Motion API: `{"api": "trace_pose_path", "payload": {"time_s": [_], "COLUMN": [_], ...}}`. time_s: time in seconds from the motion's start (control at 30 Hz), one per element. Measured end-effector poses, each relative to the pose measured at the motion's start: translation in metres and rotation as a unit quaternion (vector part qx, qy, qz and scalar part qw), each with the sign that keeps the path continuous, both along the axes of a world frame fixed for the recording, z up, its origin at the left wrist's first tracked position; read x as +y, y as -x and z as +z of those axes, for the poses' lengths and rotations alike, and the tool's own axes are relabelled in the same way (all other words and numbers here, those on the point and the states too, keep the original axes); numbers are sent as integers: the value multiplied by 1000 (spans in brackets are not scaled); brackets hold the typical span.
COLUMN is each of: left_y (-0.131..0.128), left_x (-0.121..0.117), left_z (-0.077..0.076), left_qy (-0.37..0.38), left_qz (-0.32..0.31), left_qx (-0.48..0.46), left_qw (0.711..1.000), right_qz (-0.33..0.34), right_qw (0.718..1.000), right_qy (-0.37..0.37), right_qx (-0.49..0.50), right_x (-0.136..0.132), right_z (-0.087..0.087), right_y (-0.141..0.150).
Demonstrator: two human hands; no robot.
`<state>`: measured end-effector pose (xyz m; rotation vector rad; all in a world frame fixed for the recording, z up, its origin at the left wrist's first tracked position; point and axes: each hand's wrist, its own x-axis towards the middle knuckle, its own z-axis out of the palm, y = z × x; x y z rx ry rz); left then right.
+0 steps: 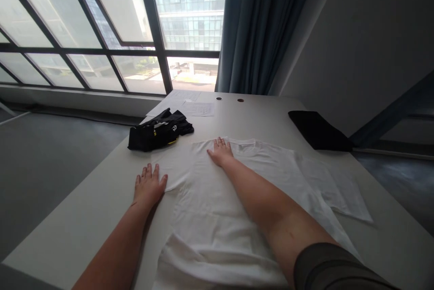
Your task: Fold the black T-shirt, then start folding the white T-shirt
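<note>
A white T-shirt (217, 199) lies spread out on the white table (101, 199), collar away from me. My left hand (149, 186) rests flat, fingers stretched out, at the edge of the shirt's left sleeve. My right hand (220, 151) lies flat on the shirt's left shoulder, just beside the collar, fingers extended. Neither hand holds anything. The shirt's near hem is bunched up close to me.
A crumpled black garment with yellow print (159, 134) lies at the table's left side. A folded black cloth (318, 129) sits at the right edge. Sheets of paper (190, 105) lie at the far end, by two cable holes. Windows and a blue curtain (264, 28) stand behind.
</note>
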<state>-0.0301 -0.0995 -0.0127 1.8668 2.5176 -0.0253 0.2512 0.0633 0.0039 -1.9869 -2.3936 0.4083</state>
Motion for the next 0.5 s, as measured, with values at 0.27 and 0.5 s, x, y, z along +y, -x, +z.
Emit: {"api": "trace_pose_path", "payload": {"time_s": [0.27,0.5], "left_y": [2,4], "left_x": [8,14], "left_z": [-7,-1], "left_qy": [-22,-41], "left_qz": [10,11], "left_qx": [-21,-41], "left_qw": [999,998], "right_qz": [0,7], "right_qw": [1000,998], "right_qy": [-24,-53], "right_qx": [5,33], "right_x": [16,12], "right_z": [-19,-16], "right_y": [-12,-12]}}
